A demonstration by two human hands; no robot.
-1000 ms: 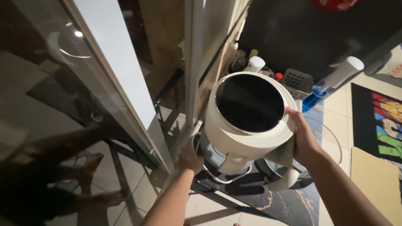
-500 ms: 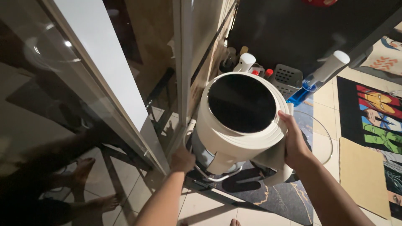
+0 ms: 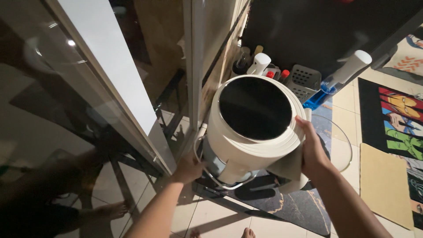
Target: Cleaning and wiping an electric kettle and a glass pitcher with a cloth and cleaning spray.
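Matt cream plastic appliance (image 3: pixel 246 145), glossy black top, reflective glass door (image 3: pixel 53 101)

we see a dim room, lit mostly from our own side, so the white appliance body (image 3: pixel 246 145) and both forearms show brightest. the upper right sinks into near black. a small glare spot sits on the glass panel (image 3: pixel 66 88), which mirrors blurred legs faintly. straight frames bow toward the edges. the floor tiles (image 3: pixel 211 216) carry soft shadows.
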